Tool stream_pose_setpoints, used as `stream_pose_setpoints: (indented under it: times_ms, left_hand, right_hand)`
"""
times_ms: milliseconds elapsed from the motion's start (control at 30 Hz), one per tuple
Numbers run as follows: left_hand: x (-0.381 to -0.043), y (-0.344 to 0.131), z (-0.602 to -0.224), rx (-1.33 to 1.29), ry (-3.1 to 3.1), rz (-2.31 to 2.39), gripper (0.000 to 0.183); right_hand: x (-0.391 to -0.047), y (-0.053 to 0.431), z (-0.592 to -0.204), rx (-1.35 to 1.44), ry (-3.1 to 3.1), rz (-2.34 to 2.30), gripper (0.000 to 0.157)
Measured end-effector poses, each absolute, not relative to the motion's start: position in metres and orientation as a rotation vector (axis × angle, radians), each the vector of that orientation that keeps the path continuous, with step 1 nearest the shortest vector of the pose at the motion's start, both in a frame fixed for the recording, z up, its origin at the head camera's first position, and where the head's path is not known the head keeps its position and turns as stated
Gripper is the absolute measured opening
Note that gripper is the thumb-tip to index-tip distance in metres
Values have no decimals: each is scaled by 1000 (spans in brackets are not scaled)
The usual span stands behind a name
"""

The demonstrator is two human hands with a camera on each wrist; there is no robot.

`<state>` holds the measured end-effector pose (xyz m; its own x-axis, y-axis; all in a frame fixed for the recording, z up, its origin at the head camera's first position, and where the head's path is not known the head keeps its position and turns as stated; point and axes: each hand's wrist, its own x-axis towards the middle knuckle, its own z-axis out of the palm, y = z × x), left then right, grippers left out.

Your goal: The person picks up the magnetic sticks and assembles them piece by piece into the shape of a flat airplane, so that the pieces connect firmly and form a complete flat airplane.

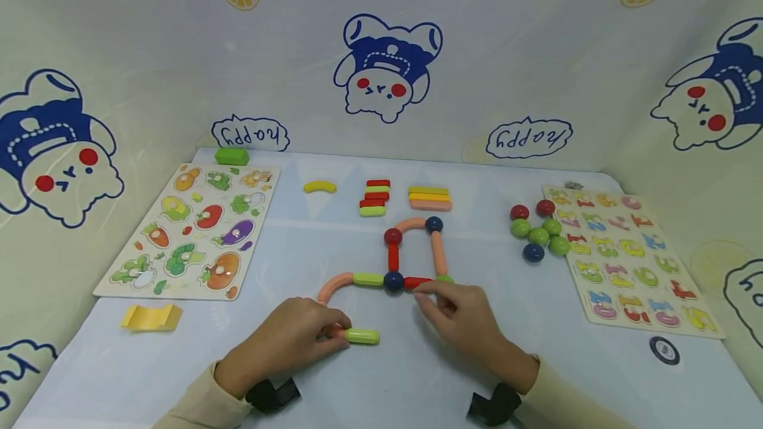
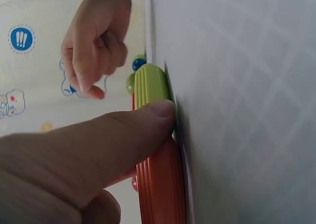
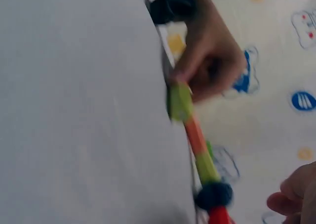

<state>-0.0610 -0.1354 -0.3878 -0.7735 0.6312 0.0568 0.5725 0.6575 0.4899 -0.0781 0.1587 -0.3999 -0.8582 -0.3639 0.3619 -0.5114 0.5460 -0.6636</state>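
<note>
My left hand [image 1: 298,333] pinches, with thumb and fingers, the joint of a curved orange stick [image 2: 160,184] and a light green stick [image 1: 363,336], low over the table. Another curved orange stick [image 1: 335,285] arcs from that hand to a second green stick [image 1: 368,279], which meets a dark blue ball [image 1: 393,281]. From this ball a loop of red and orange sticks rises, with a red ball [image 1: 393,237] and another blue ball [image 1: 434,224]. My right hand [image 1: 465,316], loosely curled and holding nothing, overlaps the end of a red stick [image 1: 416,283] and partly hides a green ball.
Several loose balls [image 1: 539,236] lie at the right, beside a picture board [image 1: 656,283]. Short sticks [image 1: 374,197] are grouped at the back, near a yellow curved stick [image 1: 320,187]. On the left are a vegetable board [image 1: 179,243], a yellow block [image 1: 152,318] and a green block [image 1: 232,156].
</note>
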Motion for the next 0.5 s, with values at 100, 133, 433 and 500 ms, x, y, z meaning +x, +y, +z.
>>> stream_pose_setpoints:
  times_ms: [100, 133, 433, 500]
  left_hand:
    - [-62, -135, -387, 1034, 2756, 750, 21]
    - [-62, -135, -387, 1042, 2753, 757, 22]
    - [-62, -134, -390, 1028, 2724, 772, 26]
    - [-62, -133, -391, 1024, 2723, 772, 26]
  right_hand:
    - [-88, 190, -397, 595, -2570, 1078, 16]
    - [-91, 202, -397, 534, -2571, 1032, 16]
    - [-119, 296, -407, 22, -2650, 742, 26]
    - [-122, 307, -408, -31, -2649, 720, 28]
